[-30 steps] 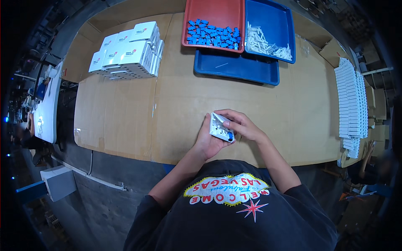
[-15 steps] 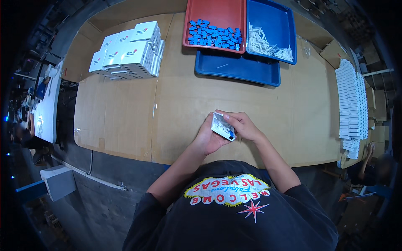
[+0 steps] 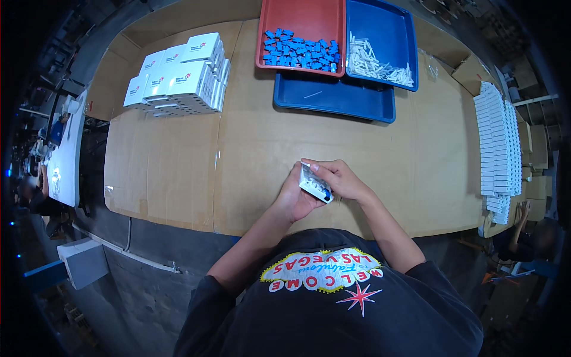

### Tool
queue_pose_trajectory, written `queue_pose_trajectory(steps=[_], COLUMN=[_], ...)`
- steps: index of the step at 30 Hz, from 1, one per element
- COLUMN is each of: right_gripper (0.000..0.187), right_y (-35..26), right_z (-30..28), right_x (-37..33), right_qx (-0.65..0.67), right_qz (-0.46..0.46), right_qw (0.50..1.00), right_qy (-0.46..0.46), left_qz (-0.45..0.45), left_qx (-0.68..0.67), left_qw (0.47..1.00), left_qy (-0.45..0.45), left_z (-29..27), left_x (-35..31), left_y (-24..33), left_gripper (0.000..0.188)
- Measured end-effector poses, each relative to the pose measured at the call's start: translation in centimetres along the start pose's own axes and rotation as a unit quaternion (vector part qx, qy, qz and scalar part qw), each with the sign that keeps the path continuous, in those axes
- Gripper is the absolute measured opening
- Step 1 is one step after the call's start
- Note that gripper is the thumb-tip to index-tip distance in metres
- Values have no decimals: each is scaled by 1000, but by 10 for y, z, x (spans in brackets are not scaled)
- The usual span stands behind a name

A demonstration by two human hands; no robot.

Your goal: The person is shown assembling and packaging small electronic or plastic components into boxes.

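Note:
A small white box-like unit, with a shiny or clear face and something blue near its lower end, is held in front of my chest above the cardboard-covered table. My left hand cradles it from the left and underneath. On its other side, my right hand grips the upper edge, the thumb lying across the top. Fingers behind the unit are hidden, and its inner details are too small to make out.
White printed boxes are stacked at the far left. A red tray holds blue pieces; a blue tray holds thin white pieces. A shallower blue tray sits nearer. White stacks line the right edge. Other people sit at both sides.
The unit has turned slightly between my hands, its lower end shifting a little nearer to me. Both hands keep their hold, and the whole view has shifted slightly.

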State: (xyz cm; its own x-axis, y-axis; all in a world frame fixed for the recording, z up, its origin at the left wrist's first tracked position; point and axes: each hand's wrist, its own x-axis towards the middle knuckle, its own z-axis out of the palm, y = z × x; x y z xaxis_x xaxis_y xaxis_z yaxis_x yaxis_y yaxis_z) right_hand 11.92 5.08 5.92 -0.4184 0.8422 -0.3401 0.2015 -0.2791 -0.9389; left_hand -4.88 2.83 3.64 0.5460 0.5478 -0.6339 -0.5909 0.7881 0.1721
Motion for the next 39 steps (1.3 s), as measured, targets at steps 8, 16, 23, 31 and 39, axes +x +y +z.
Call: queue_pose_trajectory(steps=[8,16,23,31,39], right_gripper=[44,41,42,41,45], right_y=[-1,-7,0,3,6], right_z=[-8,-10,-6,-9,-11], right_x=[1,-5,-4,3,4], right_qx=[67,46,18,49,52], right_qz=[-10,-7,-43,-14,14], right_qw=[998,998,998,998,998], right_qy=[-15,-39,-34,-38,-25], left_qz=[1,14,9,9,-3], left_qx=[-73,-106,-74,-65,-71], left_qw=[993,989,995,993,996], left_qy=[-93,-106,-72,-97,-52], left_z=[-9,-21,-7,-10,0], left_x=[-1,2,-5,3,5], left_y=[1,-7,-6,-2,5], left_gripper=[59,60,62,60,59])
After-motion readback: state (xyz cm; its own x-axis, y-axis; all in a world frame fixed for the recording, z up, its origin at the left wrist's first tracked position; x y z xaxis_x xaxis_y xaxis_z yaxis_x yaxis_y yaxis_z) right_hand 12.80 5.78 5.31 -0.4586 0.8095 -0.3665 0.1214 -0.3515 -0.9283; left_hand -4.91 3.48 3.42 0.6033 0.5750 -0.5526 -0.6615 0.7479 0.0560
